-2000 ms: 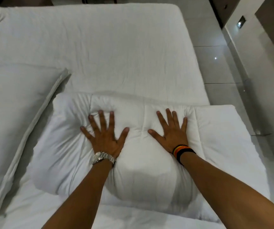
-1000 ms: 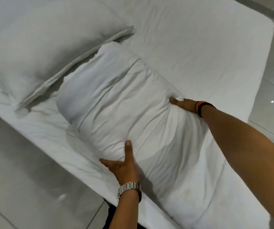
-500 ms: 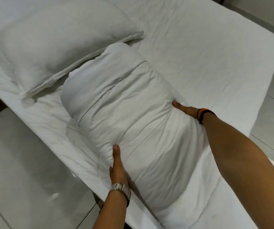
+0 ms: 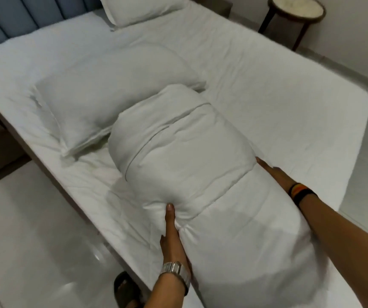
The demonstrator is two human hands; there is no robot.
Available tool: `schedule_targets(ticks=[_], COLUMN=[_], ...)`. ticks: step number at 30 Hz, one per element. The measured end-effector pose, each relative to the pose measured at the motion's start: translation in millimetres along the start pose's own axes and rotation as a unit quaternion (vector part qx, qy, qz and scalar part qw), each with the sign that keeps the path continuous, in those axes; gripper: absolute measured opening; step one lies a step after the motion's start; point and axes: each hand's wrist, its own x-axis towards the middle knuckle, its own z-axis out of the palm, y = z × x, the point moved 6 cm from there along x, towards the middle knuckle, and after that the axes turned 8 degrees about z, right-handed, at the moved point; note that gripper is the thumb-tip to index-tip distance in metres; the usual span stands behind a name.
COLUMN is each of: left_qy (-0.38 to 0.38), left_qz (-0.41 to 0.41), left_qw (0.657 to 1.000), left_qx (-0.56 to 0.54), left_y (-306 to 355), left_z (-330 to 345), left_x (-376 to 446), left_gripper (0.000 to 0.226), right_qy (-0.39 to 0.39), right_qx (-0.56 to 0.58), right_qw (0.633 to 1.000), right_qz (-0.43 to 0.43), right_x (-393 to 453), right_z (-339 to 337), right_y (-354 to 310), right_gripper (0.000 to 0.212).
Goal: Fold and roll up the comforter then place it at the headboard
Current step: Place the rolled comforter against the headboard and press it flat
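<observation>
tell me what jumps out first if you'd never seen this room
The bulky white rolled comforter fills the middle of the bed, with the left hand and right hand pressed against its sides. A plump white pillow lies just beyond it, and a blue padded headboard stands far left.

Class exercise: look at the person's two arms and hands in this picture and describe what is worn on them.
Both forearms are bare, with no sleeves in view. The left hand has a silver metal link watch on its wrist. The right hand has a black wristband with orange and yellow stripes. No gloves show, and no rings can be made out.
</observation>
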Motion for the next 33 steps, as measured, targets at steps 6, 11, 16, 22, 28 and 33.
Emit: schedule_targets(ticks=[6, 11, 16, 22, 28, 33], left_qy=[-0.057, -0.155, -0.194, -0.178, -0.174, -0.179], left_qz=[0.070, 0.207, 0.317, 0.360, 0.388, 0.397], left_qw=[0.994, 0.961, 0.904, 0.866, 0.850, 0.834], left_qx=[0.065, 0.095, 0.211, 0.299, 0.311, 0.340], left_y=[146.0, 328.6, 522.6, 720.6, 850.3, 952.4], left_z=[12.4, 32.9, 27.3, 13.1, 16.4, 59.0], left_x=[2.4, 23.8, 54.7, 100.0, 157.5, 205.5], left_gripper=[0.116, 0.098, 0.107, 0.128, 0.124, 0.144], right_qy=[0.037, 0.055, -0.010, -0.037, -0.051, -0.024], right_qx=[0.076, 0.120, 0.215, 0.318, 0.358, 0.382], right_qw=[0.996, 0.988, 0.969, 0.936, 0.921, 0.904], right_qz=[-0.024, -0.078, -0.123, -0.148, -0.143, -0.192], right_x=[-64.9, -91.4, -92.2, -97.0, -77.6, -47.6], right_z=[14.9, 69.4, 173.3, 317.2, 392.4, 413.7], right_y=[-91.3, -204.6, -325.7, -451.4, -557.0, -665.0], right_gripper=[0.085, 0.127, 0.121, 0.116, 0.139, 0.125])
